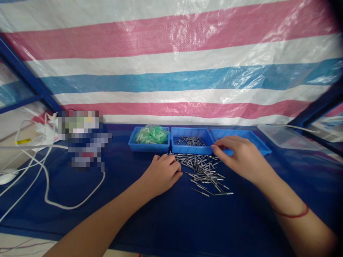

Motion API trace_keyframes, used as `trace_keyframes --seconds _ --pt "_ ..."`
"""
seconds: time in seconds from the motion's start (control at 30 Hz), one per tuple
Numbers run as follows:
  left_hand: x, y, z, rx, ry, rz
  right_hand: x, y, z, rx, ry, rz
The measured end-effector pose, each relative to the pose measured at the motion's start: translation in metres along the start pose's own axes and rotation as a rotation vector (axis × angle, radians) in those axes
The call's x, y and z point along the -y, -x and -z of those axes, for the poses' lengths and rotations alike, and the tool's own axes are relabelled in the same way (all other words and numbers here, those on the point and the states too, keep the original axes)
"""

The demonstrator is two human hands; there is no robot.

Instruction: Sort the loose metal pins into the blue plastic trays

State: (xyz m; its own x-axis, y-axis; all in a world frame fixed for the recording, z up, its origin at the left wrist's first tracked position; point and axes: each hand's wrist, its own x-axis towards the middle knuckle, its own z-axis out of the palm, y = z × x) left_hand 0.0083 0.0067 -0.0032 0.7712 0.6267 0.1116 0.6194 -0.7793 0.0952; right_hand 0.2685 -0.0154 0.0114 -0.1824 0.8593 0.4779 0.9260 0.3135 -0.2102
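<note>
Your left fingers (175, 167) are loosely curled, knuckles up, at the pile's edge; their tips are partly hidden, so I cannot tell whether they have hold of a pin. Your right thumb and forefinger bend toward each other with little space between; whether they pinch anything, I cannot tell. Taking the pile of pins (205, 169) as the clock's centre, your left hand (163, 175) sits at nine and your right hand (242, 157) at about two, in front of the right bin (259, 143) and covering part of it. The pins lie loose on the table (203, 225), pointing various ways. The middle bin (191, 149), at eleven to twelve, holds more pins. At ten, the left bin (150, 147) holds green and whitish pieces. Farther out, you have a clear tray (289, 137) at two and a white cable (72, 207) toward eight.
</note>
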Motion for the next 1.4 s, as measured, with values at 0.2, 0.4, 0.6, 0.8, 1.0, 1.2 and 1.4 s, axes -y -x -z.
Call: trace_keyframes --seconds 0.2,0.4,0.6,0.8,1.0,1.2,1.4 --pt "-0.002 -0.004 -0.006 -0.034 0.007 -0.022 0.035 0.003 -0.013 0.15 -0.25 0.165" --pt "-0.005 -0.006 -0.001 -0.145 0.307 -0.004 0.052 0.007 -0.018 0.202 -0.534 0.206" --pt "-0.007 -0.007 0.002 -0.191 0.641 0.091 0.054 0.008 -0.02 0.169 -0.677 0.145" --pt "-0.006 -0.006 0.002 -0.203 0.587 0.022 0.05 0.007 -0.015 0.051 -0.664 0.098" --pt "-0.008 -0.007 -0.003 -0.231 0.567 0.028 0.054 0.009 -0.023 0.014 -0.725 -0.005" --pt "-0.008 -0.008 -0.004 -0.258 0.606 0.043 0.059 0.009 -0.031 0.006 -0.803 -0.069" --pt "-0.007 -0.008 -0.006 -0.228 0.59 0.027 0.061 0.01 -0.03 0.0 -0.799 -0.047"
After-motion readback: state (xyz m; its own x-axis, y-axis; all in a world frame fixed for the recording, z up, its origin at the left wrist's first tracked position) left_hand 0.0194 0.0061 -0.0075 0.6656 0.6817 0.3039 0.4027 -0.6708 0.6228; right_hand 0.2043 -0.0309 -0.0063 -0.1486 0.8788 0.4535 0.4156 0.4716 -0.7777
